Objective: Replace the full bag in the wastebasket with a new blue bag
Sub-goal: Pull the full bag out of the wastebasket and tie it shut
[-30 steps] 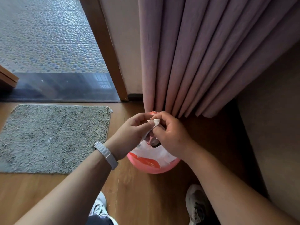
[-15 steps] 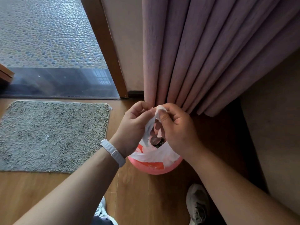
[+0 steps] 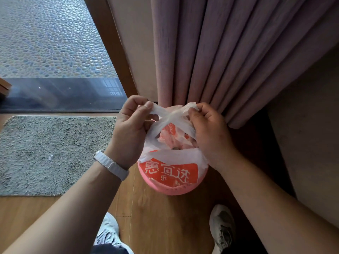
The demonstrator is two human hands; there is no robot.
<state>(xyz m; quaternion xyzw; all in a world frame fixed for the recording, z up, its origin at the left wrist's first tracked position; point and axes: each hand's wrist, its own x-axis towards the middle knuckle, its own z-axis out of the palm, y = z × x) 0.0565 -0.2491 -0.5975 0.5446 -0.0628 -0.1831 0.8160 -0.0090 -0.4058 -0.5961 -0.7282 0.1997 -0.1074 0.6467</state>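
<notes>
A pink round wastebasket stands on the wooden floor at the foot of the curtain. Inside it sits a full white plastic bag with an orange printed panel. The bag's two handles are crossed over each other above the opening. My left hand pinches one handle end at the upper left. The other handle end is gripped by my right hand at the upper right. Crumpled rubbish shows through the gap under the crossed handles. No blue bag is in view.
A mauve pleated curtain hangs right behind the wastebasket. A grey mat lies on the floor to the left, before a dark threshold and a pebbled floor. A beige wall closes the right side. My shoes stand near the basket.
My hands have moved apart, pulling the two handles out sideways so they cross over the bag's opening. The view has drawn closer to the basket.
</notes>
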